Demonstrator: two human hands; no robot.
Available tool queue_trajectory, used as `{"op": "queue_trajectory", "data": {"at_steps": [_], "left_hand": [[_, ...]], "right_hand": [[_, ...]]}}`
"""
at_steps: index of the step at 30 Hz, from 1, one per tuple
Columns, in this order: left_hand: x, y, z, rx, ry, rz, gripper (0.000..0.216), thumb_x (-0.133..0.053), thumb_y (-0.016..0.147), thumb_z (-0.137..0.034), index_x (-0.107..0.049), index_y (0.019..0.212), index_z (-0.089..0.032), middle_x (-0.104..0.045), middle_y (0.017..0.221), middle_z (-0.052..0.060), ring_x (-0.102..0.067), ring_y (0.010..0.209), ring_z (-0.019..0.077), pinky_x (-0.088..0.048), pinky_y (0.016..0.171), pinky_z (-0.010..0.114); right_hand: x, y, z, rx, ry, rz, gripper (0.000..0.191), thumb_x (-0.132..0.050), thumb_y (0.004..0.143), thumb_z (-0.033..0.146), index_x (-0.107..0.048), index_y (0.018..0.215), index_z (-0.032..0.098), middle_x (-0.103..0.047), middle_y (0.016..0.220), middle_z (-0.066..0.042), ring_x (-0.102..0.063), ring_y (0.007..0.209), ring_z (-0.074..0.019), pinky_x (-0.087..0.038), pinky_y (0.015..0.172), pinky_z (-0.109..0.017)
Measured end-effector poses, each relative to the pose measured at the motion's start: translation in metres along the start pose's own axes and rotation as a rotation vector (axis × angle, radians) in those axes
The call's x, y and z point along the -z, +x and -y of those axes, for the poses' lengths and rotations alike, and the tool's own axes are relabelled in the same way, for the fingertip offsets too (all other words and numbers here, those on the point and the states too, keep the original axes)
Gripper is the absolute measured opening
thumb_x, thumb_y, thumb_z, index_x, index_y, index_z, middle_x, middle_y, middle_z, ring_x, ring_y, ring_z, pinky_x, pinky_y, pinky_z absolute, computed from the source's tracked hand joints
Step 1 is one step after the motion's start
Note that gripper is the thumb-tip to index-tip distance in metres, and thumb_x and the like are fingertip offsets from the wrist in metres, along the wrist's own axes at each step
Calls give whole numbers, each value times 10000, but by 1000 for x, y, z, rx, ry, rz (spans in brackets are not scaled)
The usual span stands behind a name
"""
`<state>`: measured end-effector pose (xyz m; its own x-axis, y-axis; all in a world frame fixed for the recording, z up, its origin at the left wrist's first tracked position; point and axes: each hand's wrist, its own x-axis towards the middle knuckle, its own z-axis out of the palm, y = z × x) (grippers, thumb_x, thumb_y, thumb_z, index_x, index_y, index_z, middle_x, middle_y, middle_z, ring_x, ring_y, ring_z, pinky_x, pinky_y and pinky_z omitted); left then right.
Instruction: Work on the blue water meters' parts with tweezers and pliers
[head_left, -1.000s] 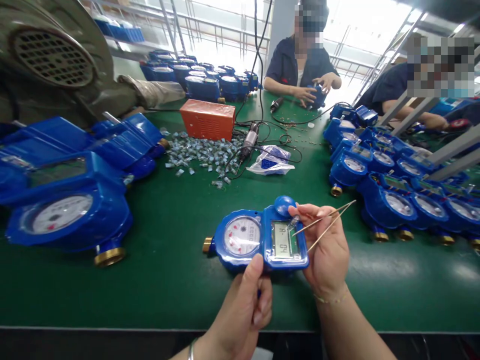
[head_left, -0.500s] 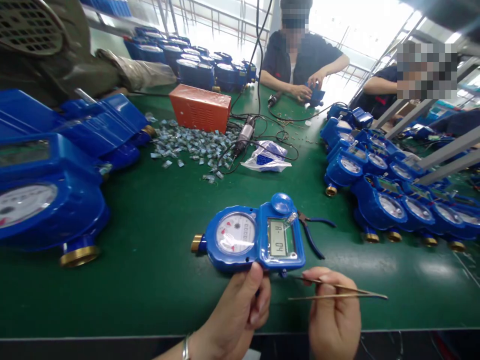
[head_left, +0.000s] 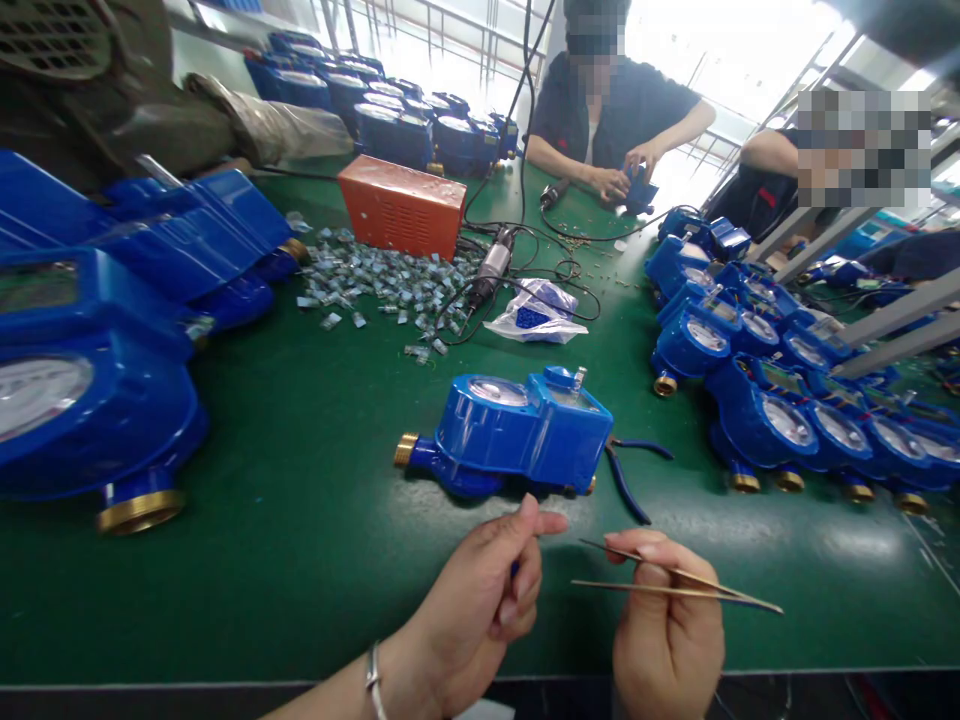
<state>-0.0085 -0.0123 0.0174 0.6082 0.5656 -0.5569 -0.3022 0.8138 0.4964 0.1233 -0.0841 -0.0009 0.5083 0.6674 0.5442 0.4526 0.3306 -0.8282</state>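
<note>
Resting flat on the green tabletop [head_left: 315,560], a blue water meter [head_left: 517,430] sits just beyond both hands, its dial and display facing up and its brass end fitting pointing to the person's left. The right hand [head_left: 667,630] is closed around a pair of slim brass-coloured tweezers [head_left: 675,580], thumb on top, with the two thin arms running out to the right and their ends a little apart. The left hand [head_left: 480,600] is loosely curled, thumb and forefinger pinched together with a small blue bit showing between the fingers; what that bit is cannot be told. Neither hand touches the meter. Just to the right of the meter lie blue-handled pliers [head_left: 626,475], handles spread. Farther back are a clear plastic bag [head_left: 536,315], a scatter of small grey parts [head_left: 382,285], an orange box [head_left: 401,205] and an electric screwdriver [head_left: 491,270] with black cables looping around it. A row of finished blue meters [head_left: 787,400] is packed along the right side, and larger-looking meters [head_left: 90,360] crowd the left edge. Across the tabletop a co-worker's hands [head_left: 626,175] hold another blue part, and a second person sits at the far right.
</note>
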Motion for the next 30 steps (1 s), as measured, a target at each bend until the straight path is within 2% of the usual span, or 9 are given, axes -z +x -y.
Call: {"op": "queue_trajectory", "data": {"at_steps": [3,7,9,12,14,16,20,25,30], "left_hand": [[-1,0,-4,40,45,7,381,-609,821,-476,-631,944,-116,-365,470,-92,-193,356,22,-75,389,186],[-3,3,-8,24,93,16,329,-602,836,-418,-623,965,-117,-370,479,-91,-207,368,22,-78,396,188],[-4,5,-11,17,105,42,342,-601,834,-425,-618,984,-118,-363,471,-94,-199,367,24,-78,396,191],[-4,9,-15,29,133,92,347,-621,821,-411,-603,1019,-127,-365,472,-96,-187,372,27,-69,399,192],[-4,10,-16,41,153,137,315,-646,806,-398,-595,988,-146,-349,469,-101,-174,378,30,-55,403,193],[-2,9,-16,38,174,193,303,-683,772,-427,-584,826,-146,-329,457,-100,-156,378,26,-45,404,196],[7,5,-10,-1,189,262,556,-726,648,-599,-432,515,-146,-319,439,-79,-166,379,17,-59,402,208],[20,-1,0,41,64,297,602,-708,611,-666,-433,518,-140,-320,450,-77,-165,384,16,-80,401,188],[15,-6,9,114,-99,263,625,-701,557,-712,-438,571,-145,-319,457,-88,-139,392,18,-64,388,166]], "right_hand": [[-1,13,2,-53,94,-92,95,-467,918,160,-521,988,194,-638,981,-52,-623,854,-167,-485,727,-306],[-13,51,4,-126,207,-157,55,-483,923,207,-528,949,191,-637,1070,-76,-628,952,-193,-479,815,-358],[-22,69,2,-106,248,-123,60,-483,925,238,-523,929,193,-639,1098,-78,-609,1028,-206,-441,905,-407],[-33,84,-2,-158,324,40,90,-460,936,273,-511,924,200,-641,1118,-78,-582,1088,-213,-392,972,-450],[-35,84,-4,-168,356,99,99,-447,943,276,-509,922,201,-662,1048,-65,-605,1037,-207,-376,988,-472],[-34,78,-2,-134,383,93,93,-438,947,267,-507,928,207,-677,932,-35,-633,950,-195,-365,995,-485],[-25,56,10,-76,434,111,81,-417,954,216,-497,949,220,-671,817,13,-652,833,-171,-355,987,-460],[-20,34,25,-43,488,108,86,-408,958,201,-490,953,226,-662,822,30,-647,834,-161,-306,1038,-443],[-20,27,28,-17,471,75,85,-416,959,222,-500,963,232,-651,871,24,-646,833,-147,-347,1033,-400]]}}
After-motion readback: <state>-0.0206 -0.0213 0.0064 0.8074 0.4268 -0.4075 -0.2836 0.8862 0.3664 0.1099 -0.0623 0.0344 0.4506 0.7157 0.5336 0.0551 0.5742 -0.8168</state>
